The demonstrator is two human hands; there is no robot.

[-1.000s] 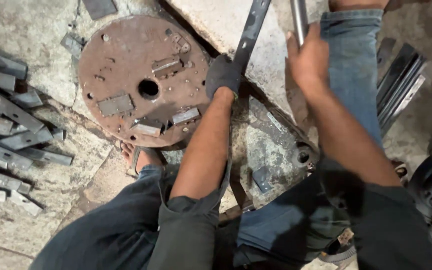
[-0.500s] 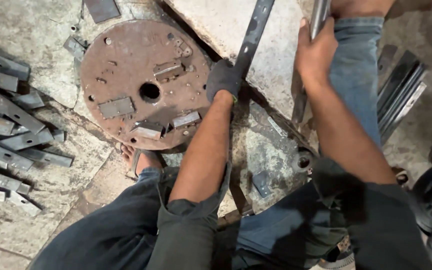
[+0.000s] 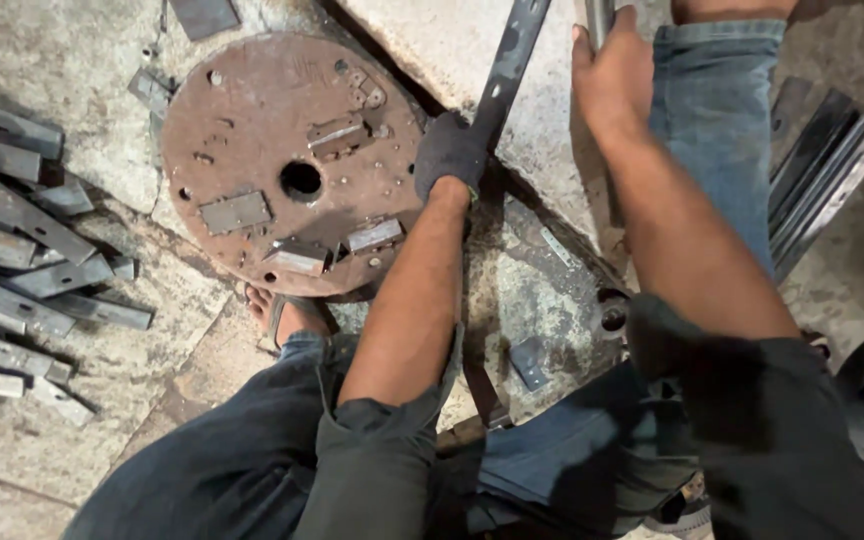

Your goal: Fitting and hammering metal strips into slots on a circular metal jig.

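My left hand [image 3: 452, 150], in a dark glove, is clenched around the flat bar [image 3: 507, 70] at the top centre of the frame. The grip sits low on the bar, which runs up and out of the frame at a slant, so I judge it is being steadied against the stone slab [image 3: 432, 50]. My right hand [image 3: 612, 80], bare, wraps a round pipe [image 3: 598, 15] at the top edge, just right of the bar; it looks held upright for leverage. The rusty disc [image 3: 292, 160] lies flat left of the glove, small blocks welded on its face. Cut strips [image 3: 22, 260] are stacked at the left edge, within reach. A sandalled foot [image 3: 287, 315] rests below the disc.
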